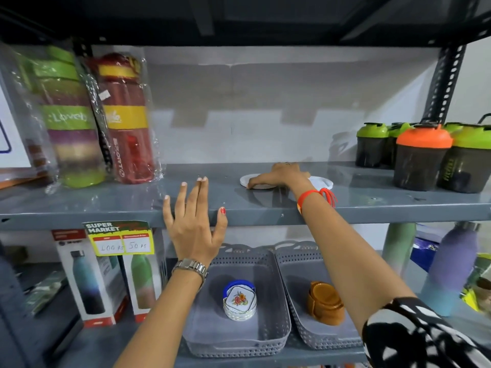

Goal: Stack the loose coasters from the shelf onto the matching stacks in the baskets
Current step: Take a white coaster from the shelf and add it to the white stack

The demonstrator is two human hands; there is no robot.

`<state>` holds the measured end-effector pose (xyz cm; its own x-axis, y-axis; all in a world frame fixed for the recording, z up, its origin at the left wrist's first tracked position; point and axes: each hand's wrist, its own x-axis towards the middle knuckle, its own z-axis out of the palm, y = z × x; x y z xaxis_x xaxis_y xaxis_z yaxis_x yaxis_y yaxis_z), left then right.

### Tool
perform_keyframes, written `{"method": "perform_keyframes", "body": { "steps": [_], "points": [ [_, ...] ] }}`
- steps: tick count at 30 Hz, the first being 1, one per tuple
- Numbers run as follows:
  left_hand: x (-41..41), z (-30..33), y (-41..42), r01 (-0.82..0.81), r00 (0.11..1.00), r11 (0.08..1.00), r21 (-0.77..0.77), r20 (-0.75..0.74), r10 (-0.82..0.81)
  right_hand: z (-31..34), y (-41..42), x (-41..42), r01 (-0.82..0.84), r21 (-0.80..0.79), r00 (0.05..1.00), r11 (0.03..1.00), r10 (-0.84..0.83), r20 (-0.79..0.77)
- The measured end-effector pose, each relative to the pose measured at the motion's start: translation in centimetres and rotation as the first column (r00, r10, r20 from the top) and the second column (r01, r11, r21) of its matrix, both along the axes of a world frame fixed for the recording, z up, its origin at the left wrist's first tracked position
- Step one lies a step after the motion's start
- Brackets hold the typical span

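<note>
On the upper grey shelf, my right hand lies over a white round coaster, thumb at its front edge and fingers curled down onto it. A second white coaster pokes out to the right of my wrist. My left hand is spread open against the shelf's front edge and holds nothing. Below stand two grey baskets. The left basket holds a stack of white floral coasters in a blue holder. The right basket holds a brown coaster stack.
Wrapped sport bottles stand at the shelf's left. Shaker cups with green and orange lids crowd its right. Boxed bottles and a price tag sit left of the baskets. Pastel bottles stand to their right.
</note>
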<state>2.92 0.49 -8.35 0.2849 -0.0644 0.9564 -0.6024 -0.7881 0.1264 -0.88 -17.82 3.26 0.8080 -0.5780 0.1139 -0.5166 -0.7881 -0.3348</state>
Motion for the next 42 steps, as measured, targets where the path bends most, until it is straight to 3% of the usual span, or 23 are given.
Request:
{"method": "perform_keyframes", "body": {
  "steps": [5, 10, 15, 21, 26, 30, 32, 34, 35, 36, 38, 40, 42],
  "points": [
    [-0.1, 0.1, -0.1, 0.011, 1.0, 1.0, 0.006, -0.009, -0.011, -0.5, 0.6, -0.7, 0.062, -0.174, 0.992, 0.983, -0.042, 0.12],
    [0.0, 0.0, 0.0, 0.01, 1.0, 1.0, 0.003, -0.012, -0.01, -1.0, 2.8, -3.5, 0.221, -0.343, 0.894, 0.913, -0.048, 0.446],
    [-0.1, 0.1, 0.0, 0.017, 1.0, 1.0, -0.001, -0.011, -0.017, -1.6, 5.0, -7.5, 0.433, -0.38, 0.62, 0.817, 0.036, 0.784],
    [-0.5, 0.2, 0.1, 0.014, 1.0, 1.0, 0.005, -0.023, -0.014, -2.0, 7.3, -11.7, 0.544, -0.33, 0.287, 0.771, 0.198, 0.937],
    [-0.6, 0.3, 0.2, 0.033, 0.997, 0.999, 0.021, -0.067, -0.032, -2.2, 9.0, -14.4, 0.522, -0.312, 0.175, 0.794, 0.258, 0.95],
    [-0.6, 0.3, 0.3, 0.038, 0.997, 0.999, 0.032, -0.072, -0.036, -2.2, 9.1, -14.4, 0.468, -0.28, 0.202, 0.838, 0.207, 0.957],
    [-0.6, 0.4, 0.3, 0.04, 0.997, 0.999, 0.032, -0.075, -0.037, -2.1, 9.2, -14.3, 0.337, -0.218, 0.252, 0.916, 0.135, 0.958],
    [-0.7, 0.4, 0.3, 0.036, 0.996, 0.999, 0.034, -0.082, -0.033, -1.8, 9.4, -14.5, -0.017, 0.006, 0.273, 1.0, -0.001, 0.962],
    [-0.8, 0.4, 0.3, 0.034, 0.996, 0.999, 0.034, -0.088, -0.031, -1.5, 9.5, -14.7, -0.264, 0.169, 0.283, 0.95, -0.091, 0.955],
    [-0.8, 0.4, 0.3, 0.033, 0.995, 0.999, 0.033, -0.092, -0.03, -1.2, 9.5, -14.9, -0.498, 0.309, 0.306, 0.81, -0.17, 0.937],
    [-0.6, 0.4, 0.2, 0.03, 0.996, 0.999, 0.031, -0.087, -0.028, -1.1, 8.9, -15.5, -0.796, 0.479, 0.394, 0.369, -0.284, 0.874],
    [-0.5, 0.4, 0.2, 0.029, 0.997, 0.999, 0.031, -0.071, -0.027, -1.1, 8.3, -16.1, -0.868, 0.492, 0.488, -0.06, -0.28, 0.827],
    [-0.5, 0.4, 0.2, 0.035, 0.997, 0.999, 0.032, -0.066, -0.033, -1.2, 7.8, -16.6, -0.833, 0.42, 0.518, -0.36, -0.241, 0.821]
  ]
}}
